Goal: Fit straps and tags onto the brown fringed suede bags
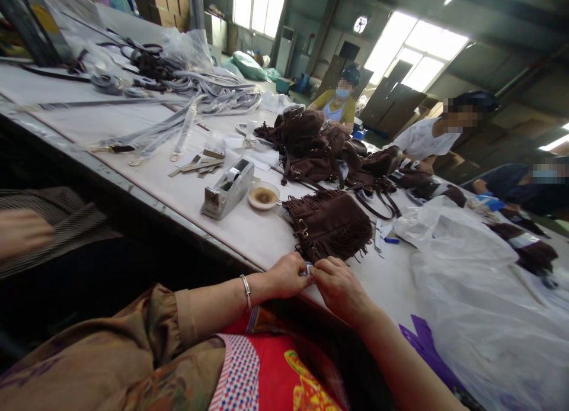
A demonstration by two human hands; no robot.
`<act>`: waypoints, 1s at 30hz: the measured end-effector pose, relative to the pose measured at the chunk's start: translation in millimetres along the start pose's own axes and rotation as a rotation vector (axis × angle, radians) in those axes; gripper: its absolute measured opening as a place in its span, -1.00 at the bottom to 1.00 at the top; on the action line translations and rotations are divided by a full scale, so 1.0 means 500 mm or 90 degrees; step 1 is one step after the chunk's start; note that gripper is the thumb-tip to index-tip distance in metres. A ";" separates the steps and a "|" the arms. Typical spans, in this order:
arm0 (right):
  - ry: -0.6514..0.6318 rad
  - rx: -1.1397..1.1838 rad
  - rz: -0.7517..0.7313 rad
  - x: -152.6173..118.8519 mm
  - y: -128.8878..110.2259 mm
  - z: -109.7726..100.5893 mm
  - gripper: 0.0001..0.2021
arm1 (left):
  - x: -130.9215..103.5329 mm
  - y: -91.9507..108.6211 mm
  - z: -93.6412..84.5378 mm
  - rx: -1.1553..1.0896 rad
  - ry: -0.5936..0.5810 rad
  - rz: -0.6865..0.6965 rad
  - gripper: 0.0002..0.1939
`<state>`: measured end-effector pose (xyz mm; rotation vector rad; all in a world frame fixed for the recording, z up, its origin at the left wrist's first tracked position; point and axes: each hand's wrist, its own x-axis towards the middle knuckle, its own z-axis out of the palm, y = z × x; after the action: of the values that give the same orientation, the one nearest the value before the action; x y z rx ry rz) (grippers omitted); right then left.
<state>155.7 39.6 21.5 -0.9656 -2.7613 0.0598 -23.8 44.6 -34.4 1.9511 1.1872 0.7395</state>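
At the table's near edge my left hand [288, 275], with a silver bangle on its wrist, is closed. Its fingers meet those of my right hand [340, 285], closed as well. Between the fingertips shows a small whitish and shiny piece [306, 269], mostly hidden, so its kind is unclear. Just beyond lies a dark brown fringed bag [329, 221], close to my fingers. A tape dispenser [227, 189] stands to its left, beside a small white dish [264, 196] stained brown inside.
Brown bags [311, 138] are heaped further back. Wrapped straps [213, 94] cover the table's left part, with flat strips [200, 163] nearer. Clear plastic sheeting [471, 281] lies at right. Co-workers [427, 132] are at the far side; another person's hand [22, 230] is at far left.
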 end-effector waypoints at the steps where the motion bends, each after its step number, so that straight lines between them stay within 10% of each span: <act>1: 0.001 0.057 0.024 0.003 0.004 -0.005 -0.79 | -0.001 0.001 0.001 0.001 0.002 0.003 -0.78; 8: -0.088 0.194 0.202 0.050 0.030 -0.017 -0.87 | -0.007 0.003 0.006 0.031 0.001 0.026 -0.80; 20: -0.252 0.044 0.123 0.068 0.021 -0.041 -0.83 | -0.011 0.009 0.003 0.091 0.003 0.072 -0.82; 30: -0.036 -0.175 0.066 0.028 0.002 0.008 -0.88 | 0.008 0.020 -0.018 0.155 -0.090 0.004 -0.75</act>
<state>144.8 48.9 20.1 -1.1912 -2.8184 -0.2867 -24.2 47.7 -20.8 2.1677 1.2312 0.4668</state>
